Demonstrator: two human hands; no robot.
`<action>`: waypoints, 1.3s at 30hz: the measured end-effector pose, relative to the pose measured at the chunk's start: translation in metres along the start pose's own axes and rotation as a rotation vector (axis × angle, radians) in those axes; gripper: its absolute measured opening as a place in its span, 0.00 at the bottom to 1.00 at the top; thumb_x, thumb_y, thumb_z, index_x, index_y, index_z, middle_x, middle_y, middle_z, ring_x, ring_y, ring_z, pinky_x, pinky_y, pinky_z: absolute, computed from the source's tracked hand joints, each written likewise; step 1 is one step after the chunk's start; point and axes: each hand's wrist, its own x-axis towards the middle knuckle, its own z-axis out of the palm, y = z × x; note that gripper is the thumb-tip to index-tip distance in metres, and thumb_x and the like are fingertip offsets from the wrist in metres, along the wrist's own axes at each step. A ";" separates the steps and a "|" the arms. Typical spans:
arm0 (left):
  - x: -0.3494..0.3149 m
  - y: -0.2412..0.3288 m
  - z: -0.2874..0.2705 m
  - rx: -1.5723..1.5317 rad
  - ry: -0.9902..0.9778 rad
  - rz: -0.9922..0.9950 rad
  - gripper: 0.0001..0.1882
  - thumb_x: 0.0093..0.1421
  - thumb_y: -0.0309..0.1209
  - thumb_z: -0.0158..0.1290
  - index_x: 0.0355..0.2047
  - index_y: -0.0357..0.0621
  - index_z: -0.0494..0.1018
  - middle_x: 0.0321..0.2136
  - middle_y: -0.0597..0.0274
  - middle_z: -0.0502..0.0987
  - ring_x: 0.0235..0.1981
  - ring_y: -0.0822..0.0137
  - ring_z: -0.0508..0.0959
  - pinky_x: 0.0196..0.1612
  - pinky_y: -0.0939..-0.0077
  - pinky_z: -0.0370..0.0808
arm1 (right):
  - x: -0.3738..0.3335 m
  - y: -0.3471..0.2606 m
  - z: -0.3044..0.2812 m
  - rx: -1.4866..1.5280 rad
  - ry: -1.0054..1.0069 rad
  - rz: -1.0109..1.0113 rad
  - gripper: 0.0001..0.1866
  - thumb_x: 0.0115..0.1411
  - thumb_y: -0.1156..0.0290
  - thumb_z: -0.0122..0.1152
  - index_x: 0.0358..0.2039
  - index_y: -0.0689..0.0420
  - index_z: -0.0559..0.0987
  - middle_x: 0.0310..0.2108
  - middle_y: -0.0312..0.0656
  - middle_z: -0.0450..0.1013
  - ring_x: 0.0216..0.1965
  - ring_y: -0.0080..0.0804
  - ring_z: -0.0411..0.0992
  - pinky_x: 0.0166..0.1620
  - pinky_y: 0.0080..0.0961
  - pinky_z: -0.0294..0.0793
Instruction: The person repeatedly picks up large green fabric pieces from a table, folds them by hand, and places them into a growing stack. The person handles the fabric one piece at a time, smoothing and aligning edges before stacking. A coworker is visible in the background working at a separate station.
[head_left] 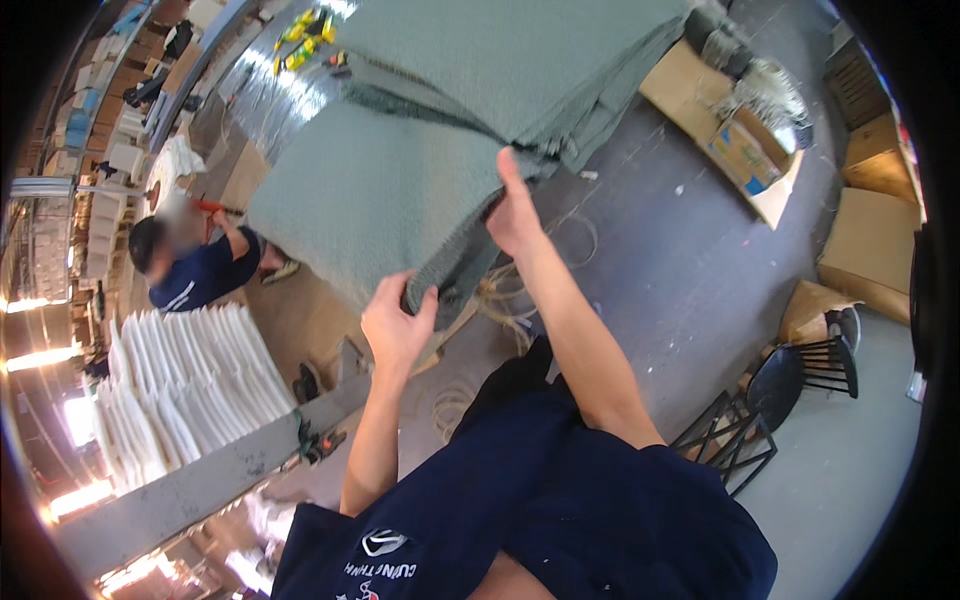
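Grey-green fabric sheets with a coarse, textured surface lie in a broad stack in front of me. My left hand grips the near corner of the stack, its thumb and fingers closed on the folded dark edge. Farther along that edge, to the right, is my right hand. Its thumb points up and away from the palm, and the palm side rests against the edge. The other fingers of that hand are partly hidden by the fabric. A second grey-green stack lies just beyond.
A co-worker crouches at the left beside a stack of white sheets. Yellow-black tools lie on shiny film at the far left. On the right are flattened cardboard, boxes and a black chair. Loose strapping coils nearby.
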 end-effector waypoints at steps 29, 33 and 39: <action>-0.068 -0.053 -0.143 -1.288 0.744 -0.826 0.33 0.63 0.41 0.61 0.63 0.38 0.66 0.59 0.54 0.72 0.59 0.54 0.74 0.59 0.51 0.74 | -0.112 0.046 0.003 -0.922 -0.913 0.938 0.15 0.69 0.58 0.63 0.42 0.57 0.83 0.34 0.37 0.83 0.39 0.23 0.81 0.46 0.24 0.78; -0.069 -0.047 -0.143 -1.271 0.753 -0.790 0.33 0.62 0.41 0.61 0.63 0.37 0.66 0.58 0.54 0.73 0.59 0.54 0.74 0.60 0.52 0.73 | -0.103 0.026 -0.036 -1.756 -0.875 0.456 0.15 0.65 0.54 0.61 0.37 0.54 0.83 0.33 0.44 0.82 0.36 0.49 0.80 0.40 0.44 0.76; -0.071 -0.040 -0.141 -1.267 0.706 -0.765 0.30 0.65 0.40 0.59 0.62 0.37 0.68 0.57 0.55 0.75 0.58 0.58 0.74 0.60 0.56 0.72 | -0.106 -0.001 0.096 -1.381 -0.753 -0.092 0.05 0.59 0.72 0.69 0.35 0.56 0.82 0.29 0.39 0.79 0.31 0.41 0.77 0.37 0.34 0.74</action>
